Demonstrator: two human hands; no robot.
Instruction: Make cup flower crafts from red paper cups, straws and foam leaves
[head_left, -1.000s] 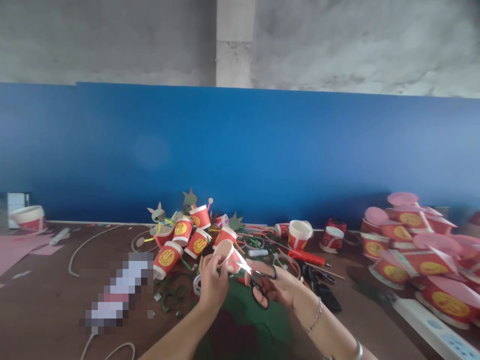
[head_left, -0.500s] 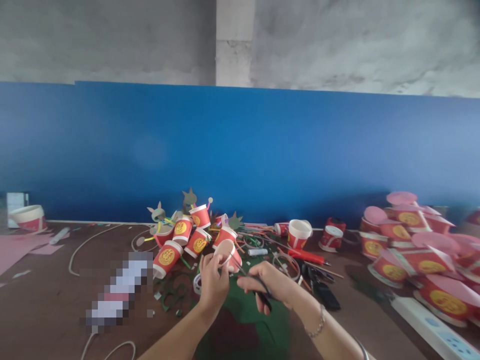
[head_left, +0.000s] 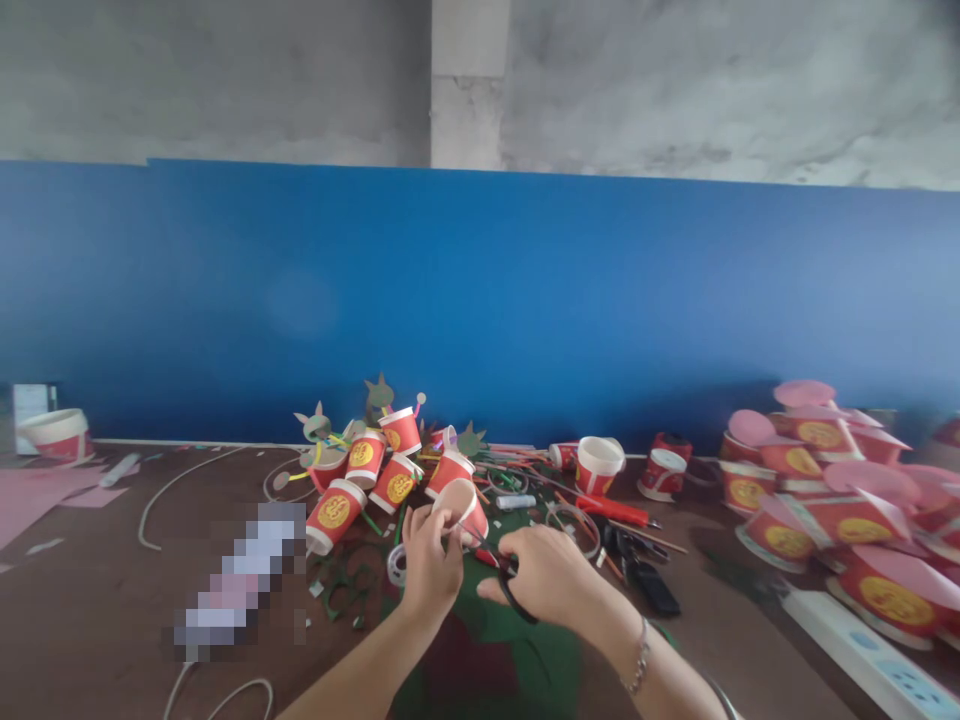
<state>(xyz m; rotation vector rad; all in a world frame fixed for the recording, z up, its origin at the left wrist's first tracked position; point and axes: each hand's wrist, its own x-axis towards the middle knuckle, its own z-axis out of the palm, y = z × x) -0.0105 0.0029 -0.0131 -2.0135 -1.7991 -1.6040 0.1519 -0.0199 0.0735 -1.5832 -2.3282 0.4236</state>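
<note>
My left hand (head_left: 433, 568) is closed on the rim of a red and white paper cup (head_left: 455, 496), tipped so its pale inside faces me. My right hand (head_left: 556, 578) grips black-handled scissors (head_left: 516, 603). Their blades point left and reach the near side of the cup; whether they are cutting the paper cannot be made out. Just behind, another red cup (head_left: 450, 470) lies tilted. Below both hands is a dark green patch (head_left: 551, 655) on the brown table. A white tape roll (head_left: 396, 566) sits left of my left hand.
Several red cups with yellow emblems (head_left: 334, 512) and paper animal heads (head_left: 379, 391) stand behind on the left. A red-handled tool (head_left: 615, 512) and keys (head_left: 651, 587) lie right. Decorated cups pile up (head_left: 840, 520) at far right, near a white power strip (head_left: 870, 650).
My right hand has turned palm-down and shifted slightly right with the scissors, whose handles are now more hidden. The cup in my left hand has moved a little to the right.
</note>
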